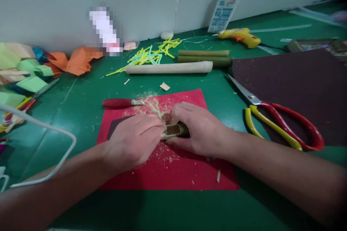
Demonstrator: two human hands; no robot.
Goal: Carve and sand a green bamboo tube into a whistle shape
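Note:
A short piece of bamboo (175,130) with a hollow cut into its upper side lies between my hands, low over a red sheet (168,173). My right hand (200,126) wraps round its right end, thumb and fingers on opposite sides. The fingers of my left hand (138,137) are pressed together at its left end; whether they also pinch something small is hidden. Part of a dark sheet (116,124) shows beside my left hand. Pale shavings (154,104) and dust lie around the bamboo. Beyond my left hand rests a red-handled knife (118,103).
Scissors (267,104) with red and yellow handles lie on the right, partly over a large dark sheet (287,79). Behind are a pale stick (168,68), bamboo lengths (203,60), cut straws (146,57) and a yellow glue gun (240,37). Coloured paper (32,68) and white wire (67,133) are left.

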